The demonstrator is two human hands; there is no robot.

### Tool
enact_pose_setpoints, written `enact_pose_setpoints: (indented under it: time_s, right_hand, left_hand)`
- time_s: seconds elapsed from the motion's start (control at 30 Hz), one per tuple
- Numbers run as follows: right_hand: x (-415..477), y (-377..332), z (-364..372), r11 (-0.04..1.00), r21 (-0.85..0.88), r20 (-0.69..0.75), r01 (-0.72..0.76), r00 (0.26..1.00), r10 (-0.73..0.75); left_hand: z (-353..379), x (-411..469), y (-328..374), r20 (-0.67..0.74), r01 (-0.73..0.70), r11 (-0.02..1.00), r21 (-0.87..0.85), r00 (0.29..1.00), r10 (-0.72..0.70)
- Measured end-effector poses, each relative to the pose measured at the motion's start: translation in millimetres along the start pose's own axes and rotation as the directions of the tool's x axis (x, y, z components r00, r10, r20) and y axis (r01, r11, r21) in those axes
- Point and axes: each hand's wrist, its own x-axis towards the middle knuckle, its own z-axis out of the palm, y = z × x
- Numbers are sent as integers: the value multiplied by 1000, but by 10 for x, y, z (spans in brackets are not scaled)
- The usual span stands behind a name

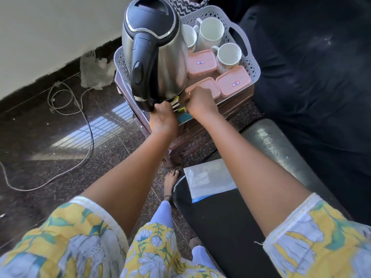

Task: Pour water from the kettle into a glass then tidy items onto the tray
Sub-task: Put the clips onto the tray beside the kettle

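Note:
A steel kettle (170, 63) with a black lid and handle is held up over the left part of the lavender basket tray (253, 66). My left hand (162, 117) grips the low end of the kettle's handle. My right hand (200, 103) is curled tight just right of the kettle's base, at the tray's near edge and against a pink lidded box (208, 87). What the fingers close on is hidden, and I see no glass clearly. The tray holds three white mugs (211, 32) and two more pink boxes (233, 83).
The tray rests on a small wooden table (230, 105). A dark sofa (311, 77) stands to the right, and a black padded seat (220, 227) with a plastic pouch on it is close by. Loose cables (84, 121) trail over the polished floor on the left. My bare foot (170, 179) is below the table.

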Motion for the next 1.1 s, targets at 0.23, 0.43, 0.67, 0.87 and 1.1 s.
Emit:
enact_pose_setpoints:
  time_s: [0.23,0.43,0.67,0.87,1.1]
  right_hand:
    - [-252,392,-203,956,292,-330,28,941,74]
    - [-781,1073,-190,929,370,-428,4,889,166]
    - [-1607,2210,-5,826,517,-394,-226,793,464]
    - [-2473,3098,189,675,638,-317,-371,672,670]
    - [-3494,3943,425,475,756,-281,-450,432,857]
  left_hand:
    - [115,-372,148,-298,-371,919,-132,899,320]
    - [664,-868,580,-366,-634,766,-105,741,563]
    - [1320,-1777,985,23,-724,680,-113,682,731]
    - [1972,-2647,1169,285,-799,593,-102,547,787]
    - [2590,-3665,1386,504,-887,450,-105,343,793]
